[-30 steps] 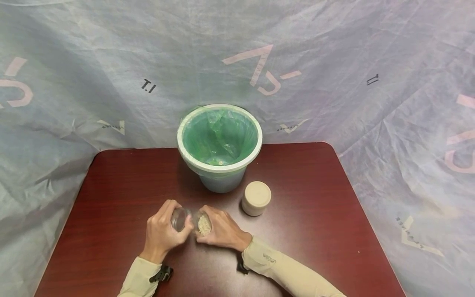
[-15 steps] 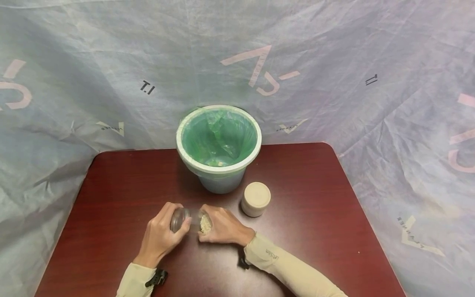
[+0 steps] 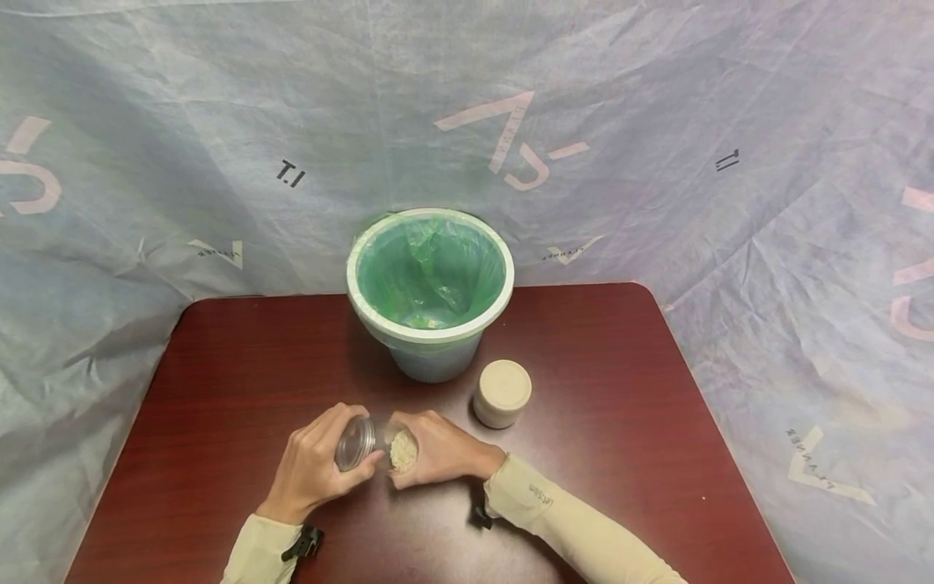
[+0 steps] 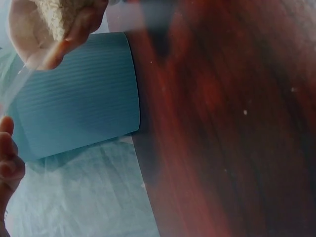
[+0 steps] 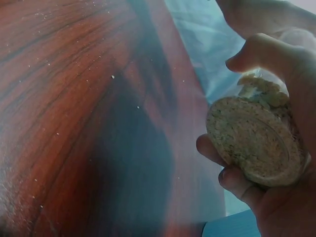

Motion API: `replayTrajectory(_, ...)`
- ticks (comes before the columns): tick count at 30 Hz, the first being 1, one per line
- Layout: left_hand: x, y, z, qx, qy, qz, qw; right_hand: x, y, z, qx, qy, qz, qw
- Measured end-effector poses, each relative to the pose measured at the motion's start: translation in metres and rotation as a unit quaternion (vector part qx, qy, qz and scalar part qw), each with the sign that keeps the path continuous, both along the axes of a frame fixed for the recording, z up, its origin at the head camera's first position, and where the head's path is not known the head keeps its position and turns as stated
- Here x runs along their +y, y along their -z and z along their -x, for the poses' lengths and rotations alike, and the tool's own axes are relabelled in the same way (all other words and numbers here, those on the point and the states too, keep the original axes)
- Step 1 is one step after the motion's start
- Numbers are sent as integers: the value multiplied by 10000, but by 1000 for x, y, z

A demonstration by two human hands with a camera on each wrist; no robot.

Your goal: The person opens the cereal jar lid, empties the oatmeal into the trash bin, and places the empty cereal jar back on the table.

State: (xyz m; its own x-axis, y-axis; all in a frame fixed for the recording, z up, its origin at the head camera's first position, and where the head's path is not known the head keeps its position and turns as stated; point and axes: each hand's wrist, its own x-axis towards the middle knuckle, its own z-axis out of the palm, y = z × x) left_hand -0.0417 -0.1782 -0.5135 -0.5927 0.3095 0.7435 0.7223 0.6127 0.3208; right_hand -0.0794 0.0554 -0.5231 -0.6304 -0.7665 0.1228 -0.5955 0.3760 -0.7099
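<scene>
My left hand (image 3: pixel 310 466) grips a clear jar (image 3: pixel 355 444) with a ringed edge, and nothing shows inside it. Just to its right, my right hand (image 3: pixel 441 448) holds a clear container of pale flakes (image 3: pixel 403 451) tipped on its side. The two face each other at close range over the table; I cannot tell whether their rims touch. In the right wrist view the container's round base (image 5: pixel 254 140) is packed with flakes, thumb and fingers curled round it. In the left wrist view the pale flakes (image 4: pixel 61 15) show at the upper left, while the left-hand jar is mostly out of frame.
A bin (image 3: pixel 434 332) with a green liner stands at the back of the dark red table (image 3: pixel 613 454). Right of it is a cream lidded jar (image 3: pixel 503 393). Small pale specks (image 5: pixel 112 76) dot the tabletop. Grey sheeting (image 3: pixel 620 203) surrounds the table.
Both hands have shifted slightly toward the person, still holding their containers. The left-hand jar has turned a little. The bin and cream jar stay put.
</scene>
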Motion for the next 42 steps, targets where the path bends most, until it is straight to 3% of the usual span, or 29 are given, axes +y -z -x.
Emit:
replayTrajectory(15, -1, 0, 0, 228, -253, 9, 9994, -2, -3, 0, 52, -21, -50, 10000)
replayTrajectory(25, 0, 1, -2, 161, -575, -102, 9982, -2, -2, 0, 50, -80, 21, 10000)
replayTrajectory(31, 2, 1, -1, 306, -712, 125, 9969, -2, 1, -1, 63, -16, 93, 9999)
replayTrajectory(42, 5, 1, 4, 597, -850, 133, 9945, -4, 4, -4, -16, 127, 277, 9995)
